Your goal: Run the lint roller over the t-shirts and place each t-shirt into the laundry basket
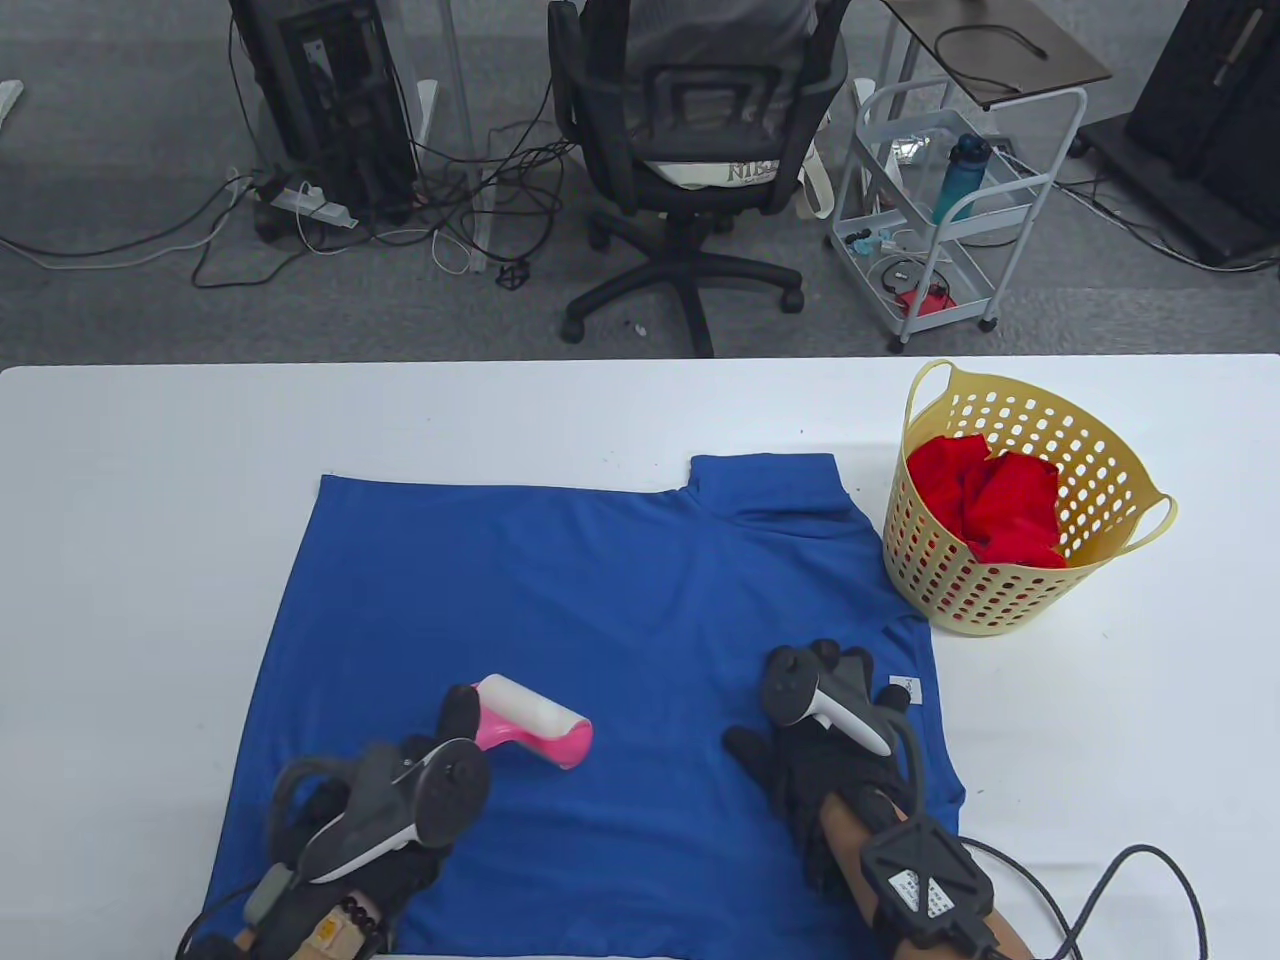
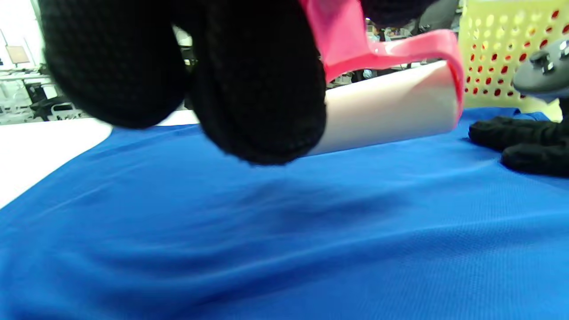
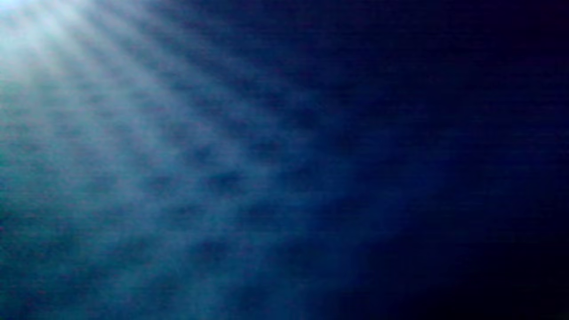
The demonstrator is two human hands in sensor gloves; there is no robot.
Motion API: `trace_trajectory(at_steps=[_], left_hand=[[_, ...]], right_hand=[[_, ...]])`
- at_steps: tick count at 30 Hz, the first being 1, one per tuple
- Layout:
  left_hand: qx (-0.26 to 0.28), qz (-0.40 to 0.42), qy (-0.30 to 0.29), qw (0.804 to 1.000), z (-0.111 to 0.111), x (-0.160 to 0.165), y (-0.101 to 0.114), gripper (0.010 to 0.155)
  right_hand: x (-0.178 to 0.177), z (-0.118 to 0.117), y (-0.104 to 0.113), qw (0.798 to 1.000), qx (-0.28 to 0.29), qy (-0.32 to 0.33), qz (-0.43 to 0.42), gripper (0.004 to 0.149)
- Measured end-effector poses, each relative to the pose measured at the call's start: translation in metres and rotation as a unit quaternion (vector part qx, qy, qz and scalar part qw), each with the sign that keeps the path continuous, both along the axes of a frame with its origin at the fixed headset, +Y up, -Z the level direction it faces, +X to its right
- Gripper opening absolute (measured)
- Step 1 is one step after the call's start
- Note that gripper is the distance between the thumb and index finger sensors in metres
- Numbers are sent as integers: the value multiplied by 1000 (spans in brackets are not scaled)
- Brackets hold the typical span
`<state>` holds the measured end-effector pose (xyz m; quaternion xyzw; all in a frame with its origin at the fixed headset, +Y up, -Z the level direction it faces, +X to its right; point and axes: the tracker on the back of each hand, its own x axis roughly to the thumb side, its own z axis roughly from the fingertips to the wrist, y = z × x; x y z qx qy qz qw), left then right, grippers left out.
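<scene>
the lint roller (image 1: pixel 535 730) is gripped by its pink handle in the left hand (image 1: pixel 400 800), drum on the blue t-shirt (image 1: pixel 600 600) spread near the laundry basket (image 1: pixel 1020 590), while the right hand (image 1: pixel 820 740) is laid flat with straight fingers, presumably to pin the fabric.

right wrist view: only a dark blue blur | lint roller (image 1: pixel 535 727) handle: hidden under the left hand (image 1: pixel 400 800) | blue shirt (image 1: pixel 600 620) bottom: cut off by the table view's edge | right hand (image 1: pixel 820 740) fingers: partly hidden by the tracker (image 1: pixel 810 700)
</scene>
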<state>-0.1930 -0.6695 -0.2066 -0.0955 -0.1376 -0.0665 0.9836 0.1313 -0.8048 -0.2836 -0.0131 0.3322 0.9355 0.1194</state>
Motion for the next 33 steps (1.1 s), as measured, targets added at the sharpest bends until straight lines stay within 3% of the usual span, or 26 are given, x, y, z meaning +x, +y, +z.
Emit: trace_trajectory(at_steps=[5,7,15,20,25,29,33], left_hand=[[-13,-44,9,999,-39,41,-38,68],[19,-53,11,998,-57,54,-45,68],[12,-60,68,996,-136,115,-53,68],[31,-81,104,991,-168,143,-60,69],[9,-73,119,990,-173,144,-58,70],[14,-137,56,989,-147,133,-48,75],[-35,-105,22,994,-118,108,-36,75]], right_hand=[[0,0,0,1000,0,0,0,94],[0,0,0,1000,0,0,-1,94],[0,0,0,1000,-2,2,-3,94],[0,0,0,1000,-3,2,-3,94],[-1,0,0,1000,-4,3,-3,94],[-1,0,0,1000,-4,3,-3,94],[0,0,-1,1000,-4,5,-3,94]])
